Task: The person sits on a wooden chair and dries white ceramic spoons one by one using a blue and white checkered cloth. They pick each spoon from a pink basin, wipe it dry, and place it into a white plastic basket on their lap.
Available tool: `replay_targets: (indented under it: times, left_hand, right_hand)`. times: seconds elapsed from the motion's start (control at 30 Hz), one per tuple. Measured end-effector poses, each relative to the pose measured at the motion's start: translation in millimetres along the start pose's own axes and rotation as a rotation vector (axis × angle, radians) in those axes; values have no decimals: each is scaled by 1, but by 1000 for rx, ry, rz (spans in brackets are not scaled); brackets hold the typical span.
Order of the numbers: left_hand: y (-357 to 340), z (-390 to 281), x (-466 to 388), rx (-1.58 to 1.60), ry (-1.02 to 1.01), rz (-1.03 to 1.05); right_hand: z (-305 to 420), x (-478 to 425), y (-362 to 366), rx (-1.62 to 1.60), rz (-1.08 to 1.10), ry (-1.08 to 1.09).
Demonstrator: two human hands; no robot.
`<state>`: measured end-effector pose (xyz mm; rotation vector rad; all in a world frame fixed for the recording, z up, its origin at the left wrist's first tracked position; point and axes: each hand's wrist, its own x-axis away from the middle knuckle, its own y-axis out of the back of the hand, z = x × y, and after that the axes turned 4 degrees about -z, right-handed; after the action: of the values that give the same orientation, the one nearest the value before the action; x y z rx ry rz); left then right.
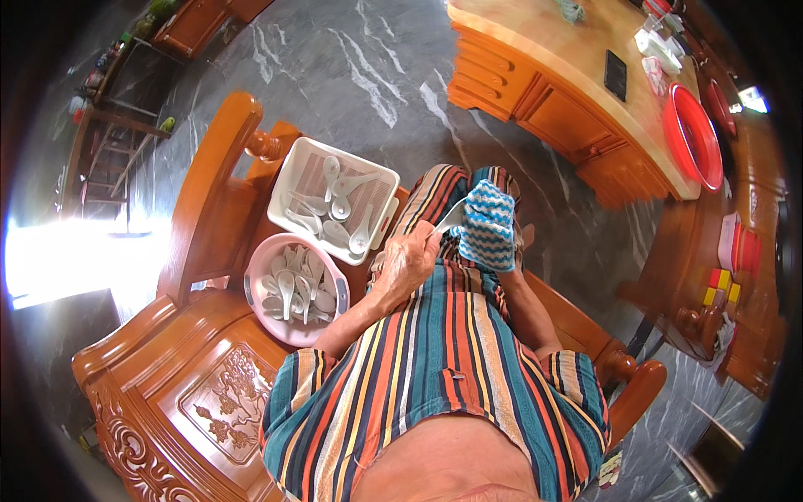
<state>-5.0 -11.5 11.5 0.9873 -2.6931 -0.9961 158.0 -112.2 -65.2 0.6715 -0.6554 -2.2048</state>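
Observation:
My left hand (pixel 411 251) grips the handle of a white spoon (pixel 450 218) above my lap. The spoon's far end goes into a blue-and-white zigzag-patterned cloth (pixel 488 226). That cloth covers my right hand, so its fingers are hidden; only the wrist and forearm show below. Left of my lap, on the wooden seat, a pink round basin (pixel 342 292) holds many white spoons (pixel 285 288). Just beyond it, a white rectangular basket (pixel 288 169) with a slotted base holds several more spoons (pixel 359 238), lying loose.
I sit on a carved wooden bench (pixel 226 401) with armrests at both sides. Ahead to the right stands a wooden cabinet (pixel 564 119), its top bearing a phone (pixel 615 75) and a red basin (pixel 693 138). At the far left is a wooden rack (pixel 119 150).

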Motion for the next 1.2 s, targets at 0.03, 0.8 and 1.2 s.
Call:
replay_targets:
  times: [0.03, 0.8, 1.2]
  left_hand:
    - [-1, 0, -1, 4, -11, -1]
    - [-4, 15, -27, -120, -180, 40]
    - [1, 28, -32, 69, 126, 294]
  right_hand:
    - [1, 2, 2, -10, -2, -6]
    - [-12, 36, -40, -848, 166, -184]
    - [7, 17, -11, -353, 452, -211]
